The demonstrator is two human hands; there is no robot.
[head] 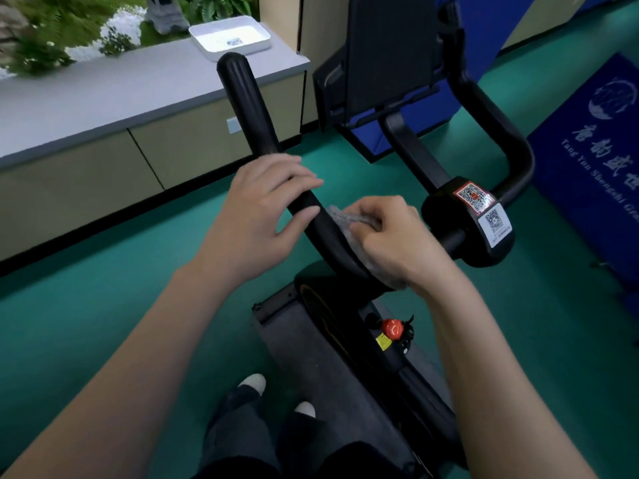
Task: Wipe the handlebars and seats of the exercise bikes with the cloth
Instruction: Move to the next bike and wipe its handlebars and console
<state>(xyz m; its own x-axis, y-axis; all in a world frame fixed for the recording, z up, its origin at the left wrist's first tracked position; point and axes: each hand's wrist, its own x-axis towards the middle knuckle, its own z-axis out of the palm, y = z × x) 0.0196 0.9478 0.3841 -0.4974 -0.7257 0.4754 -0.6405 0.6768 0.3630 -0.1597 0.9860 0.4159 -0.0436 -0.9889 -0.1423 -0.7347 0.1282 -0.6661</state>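
Note:
A black exercise bike stands in front of me on the green floor. Its left handlebar (247,102) runs up and away from me; the right handlebar (498,129) curves off to the right. My left hand (257,216) rests on the left handlebar, fingers loosely curled over it and not closed tight. My right hand (394,240) is shut on a grey cloth (349,221), pressed against the lower part of the same bar near its bend. The seat is not in view.
The bike's console screen (387,53) rises ahead. The stem block carries QR stickers (484,209). A red knob (392,328) sits on the frame below. A long low cabinet (103,140) with a white tray (230,36) runs left. A blue mat (587,150) lies right.

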